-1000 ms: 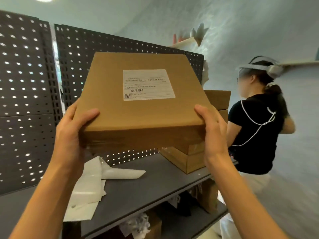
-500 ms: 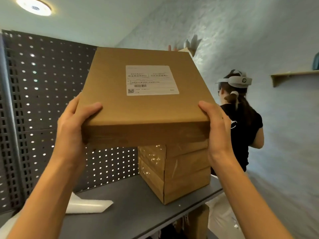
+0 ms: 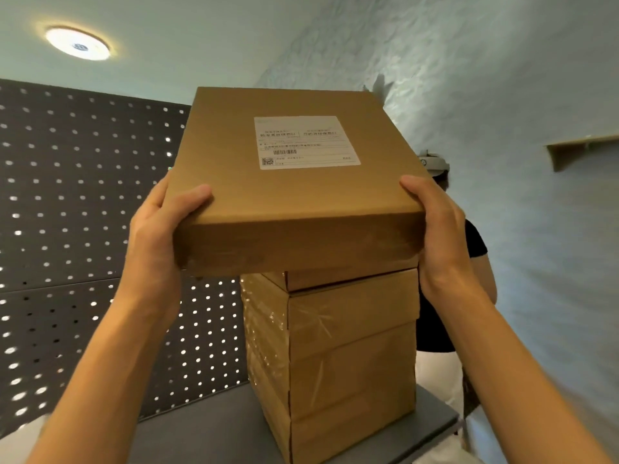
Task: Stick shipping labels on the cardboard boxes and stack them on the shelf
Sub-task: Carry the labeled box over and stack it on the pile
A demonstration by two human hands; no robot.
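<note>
Four cardboard boxes [image 3: 294, 182] (one held), one label [image 3: 306, 142], two hands [image 3: 157, 236].

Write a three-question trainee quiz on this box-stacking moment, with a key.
1. True or false: the held box already carries a label.
2. Which hands grip the box? A) left only B) right only C) both
3. Fill in: the stack stands on a grey ____ in front of a pegboard.

Key:
1. True; the label sits on its top face.
2. C; the left hand and the right hand grip its near corners, thumbs on top.
3. Shelf.
</note>
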